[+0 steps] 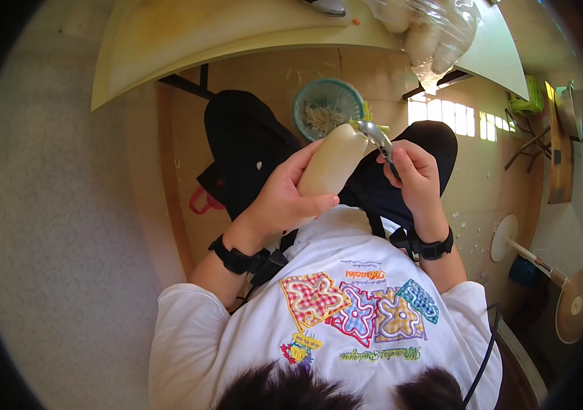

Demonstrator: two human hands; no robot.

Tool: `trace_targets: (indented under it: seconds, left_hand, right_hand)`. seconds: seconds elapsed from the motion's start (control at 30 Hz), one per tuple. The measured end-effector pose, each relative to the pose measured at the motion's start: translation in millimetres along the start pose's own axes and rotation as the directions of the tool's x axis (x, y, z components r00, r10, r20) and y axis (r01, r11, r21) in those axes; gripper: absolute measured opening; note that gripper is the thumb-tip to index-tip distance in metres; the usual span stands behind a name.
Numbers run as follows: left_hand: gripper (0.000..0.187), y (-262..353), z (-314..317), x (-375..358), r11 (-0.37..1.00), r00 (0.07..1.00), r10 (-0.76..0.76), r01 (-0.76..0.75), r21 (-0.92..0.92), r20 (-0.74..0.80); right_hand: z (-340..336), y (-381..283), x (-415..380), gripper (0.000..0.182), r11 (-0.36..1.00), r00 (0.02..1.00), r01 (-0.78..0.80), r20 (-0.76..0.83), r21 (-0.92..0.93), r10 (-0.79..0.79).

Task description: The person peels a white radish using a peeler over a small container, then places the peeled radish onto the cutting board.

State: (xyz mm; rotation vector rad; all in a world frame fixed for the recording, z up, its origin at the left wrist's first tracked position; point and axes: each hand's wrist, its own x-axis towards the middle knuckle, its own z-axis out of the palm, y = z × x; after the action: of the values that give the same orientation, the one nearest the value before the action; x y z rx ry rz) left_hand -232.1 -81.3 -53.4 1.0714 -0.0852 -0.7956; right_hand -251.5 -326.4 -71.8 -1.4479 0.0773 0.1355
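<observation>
A thick white radish (333, 161) lies tilted in my left hand (290, 189), whose fingers and thumb wrap round its lower part. Green stalk stubs show at its upper end. My right hand (411, 171) is closed round the dark handle of a metal peeler (377, 135). The peeler's head meets the top of the radish on its right side. Beneath, on the floor between my knees, stands a blue-green plastic basket (298, 109) with pale peelings (324, 117) in it.
A pale table (250, 34) spans the top, bearing a plastic bag (442, 34) of white radishes and part of a metal object (329, 7). White scraps (466, 232) dot the floor at right, near a standing fan (576, 304). A pink-handled item (204, 201) lies by my left leg.
</observation>
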Motion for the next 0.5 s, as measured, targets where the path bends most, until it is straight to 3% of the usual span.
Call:
trace_targets:
  seconds: [0.07, 0.1, 0.2, 0.27, 0.37, 0.5]
  left_hand:
    - [0.078, -1, -1, 0, 1.000, 1.000, 0.019, -0.019, 0.004, 0.019]
    - [0.078, -2, 0, 0, 1.000, 1.000, 0.019, -0.019, 0.003, 0.020]
    - [0.074, -3, 3, 0, 0.999, 0.998, 0.051, -0.051, 0.002, -0.021]
    - [0.073, -5, 1, 0, 0.999, 0.999, 0.045, -0.046, -0.018, -0.005]
    - [0.075, -4, -1, -1, 0.999, 1.000, 0.006, -0.006, -0.045, 0.000]
    - [0.077, -3, -4, -4, 1.000, 0.999, -0.003, 0.004, -0.009, 0.039]
  right_hand:
    - [0, -5, -2, 0.020, 0.973, 0.993, -0.102, 0.078, 0.207, 0.087]
    - [-2, -4, -3, 0.020, 0.973, 0.993, -0.102, 0.078, 0.206, 0.088]
    - [-5, -2, -6, 0.018, 0.987, 0.991, -0.082, 0.117, 0.134, 0.067]
    - [-2, -5, -4, 0.016, 0.979, 0.995, 0.083, 0.062, -0.188, -0.072]
    - [-3, -11, -3, 0.014, 0.938, 0.994, 0.108, 0.025, -0.330, -0.106]
    - [-6, -12, -2, 0.013, 0.929, 0.991, 0.132, 0.051, -0.345, -0.121]
